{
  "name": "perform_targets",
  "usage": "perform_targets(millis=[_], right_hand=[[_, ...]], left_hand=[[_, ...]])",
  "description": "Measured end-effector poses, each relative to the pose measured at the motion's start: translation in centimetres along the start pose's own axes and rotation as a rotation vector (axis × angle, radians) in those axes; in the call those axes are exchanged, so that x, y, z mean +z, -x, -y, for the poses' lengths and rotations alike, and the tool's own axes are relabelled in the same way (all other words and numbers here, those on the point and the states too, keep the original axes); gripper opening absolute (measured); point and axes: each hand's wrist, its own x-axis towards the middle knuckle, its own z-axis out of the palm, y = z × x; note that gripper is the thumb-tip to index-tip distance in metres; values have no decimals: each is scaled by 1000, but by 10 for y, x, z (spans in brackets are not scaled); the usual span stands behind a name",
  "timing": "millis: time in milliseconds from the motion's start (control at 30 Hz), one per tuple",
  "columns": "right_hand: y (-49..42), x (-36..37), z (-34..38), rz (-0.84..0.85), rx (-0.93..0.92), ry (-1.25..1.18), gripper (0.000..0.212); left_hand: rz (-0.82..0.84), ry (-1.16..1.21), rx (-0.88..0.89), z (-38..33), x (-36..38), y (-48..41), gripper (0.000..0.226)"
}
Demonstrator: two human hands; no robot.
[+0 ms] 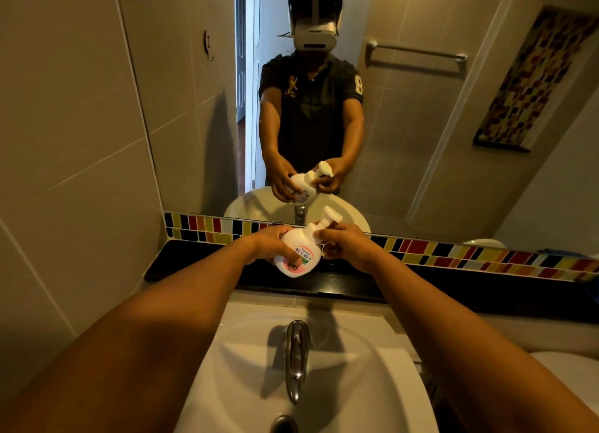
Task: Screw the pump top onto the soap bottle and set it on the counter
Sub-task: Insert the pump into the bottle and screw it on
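A white soap bottle [296, 252] with a pink and green label is held tilted above the black counter [194, 261], its neck pointing up and right. My left hand [270, 243] wraps around the bottle's body from the left. The white pump top [325, 220] sits on the bottle's neck, nozzle head uppermost. My right hand [348, 246] grips the pump's collar from the right with thumb and fingers. The joint between collar and neck is partly hidden by my fingers.
A white sink basin [372, 384] with a chrome faucet [296, 358] lies below my arms. A mirror [421, 108] above a multicoloured tile strip [486, 257] reflects the person, bottle and a towel bar. Tiled wall stands to the left.
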Motion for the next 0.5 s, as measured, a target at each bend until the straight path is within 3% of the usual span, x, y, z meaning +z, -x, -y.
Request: perform_targets(millis=[67, 200, 367, 500], right_hand=[[0, 2, 0, -60, -13, 32, 35], [1, 5, 1, -98, -32, 61, 55], [2, -1, 3, -27, -14, 42, 30], [4, -7, 7, 34, 26, 30, 26]], left_hand=[[7, 12, 9, -1, 2, -1, 54], [-7, 61, 26, -6, 5, -3, 53], [17, 37, 13, -10, 2, -3, 55], [83, 50, -17, -9, 0, 0, 55]])
